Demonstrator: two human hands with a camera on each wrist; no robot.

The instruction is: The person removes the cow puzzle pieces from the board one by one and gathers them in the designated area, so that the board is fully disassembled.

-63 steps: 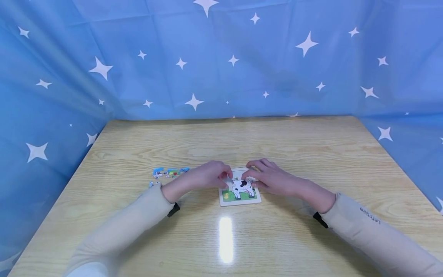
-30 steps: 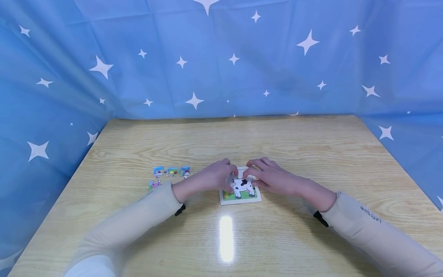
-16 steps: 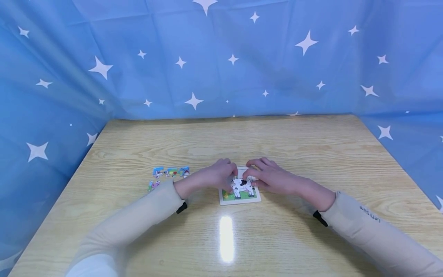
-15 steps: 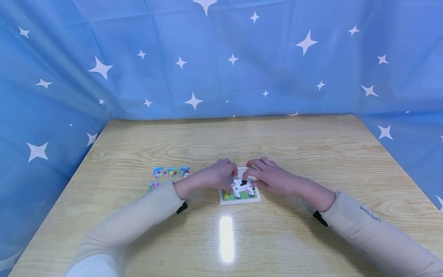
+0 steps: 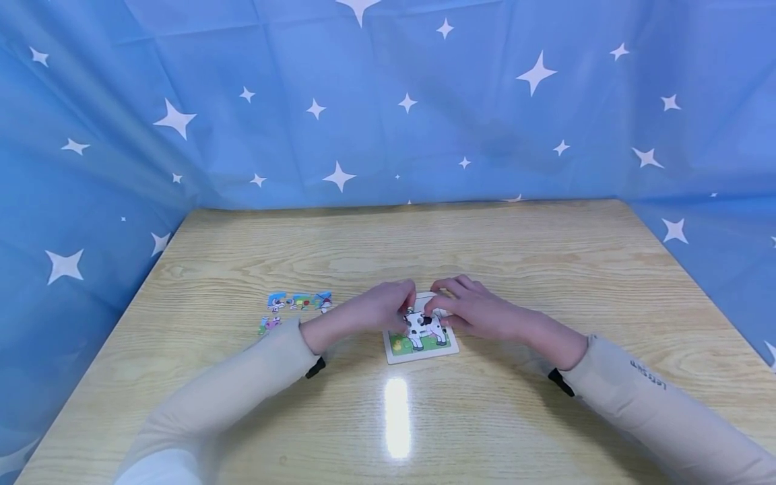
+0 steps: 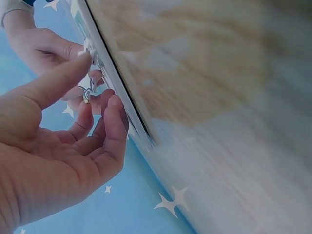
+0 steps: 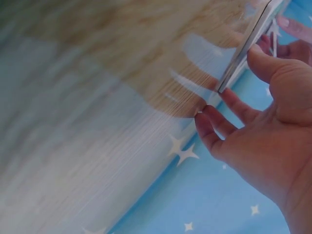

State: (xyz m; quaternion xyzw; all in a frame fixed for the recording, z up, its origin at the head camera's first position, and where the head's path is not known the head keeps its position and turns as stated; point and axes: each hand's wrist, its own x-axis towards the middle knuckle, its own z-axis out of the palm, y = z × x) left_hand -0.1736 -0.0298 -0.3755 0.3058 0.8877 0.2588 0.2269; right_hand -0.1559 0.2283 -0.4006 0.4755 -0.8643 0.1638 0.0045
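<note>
Head view: cow board (image 5: 423,355) sits a bit more turned than half second ago. Left hand (image 5: 388,305) pinches cow piece (image 6: 88,92), tipped up; right hand (image 5: 479,312) holds board's side. Piece likely not flat yet.

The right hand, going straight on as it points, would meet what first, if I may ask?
Most likely the left hand, facing it across the cow puzzle, though depth is hard to judge.
</note>
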